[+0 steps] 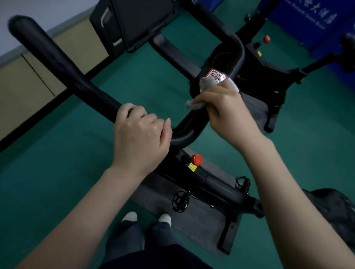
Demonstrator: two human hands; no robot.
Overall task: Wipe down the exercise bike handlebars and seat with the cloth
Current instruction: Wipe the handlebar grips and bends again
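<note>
The person is wearing dark navy trousers (124, 242) and white-toed shoes (130, 216); both forearms (78, 217) are showing bare.

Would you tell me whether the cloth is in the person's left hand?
No, the right hand holds the cloth on the handlebar, while the left hand grips the bar bare.

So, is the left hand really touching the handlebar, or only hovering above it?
Touching. The head view shows the left hand with its fingers curled round the black handlebar, with no gap between them.
</note>
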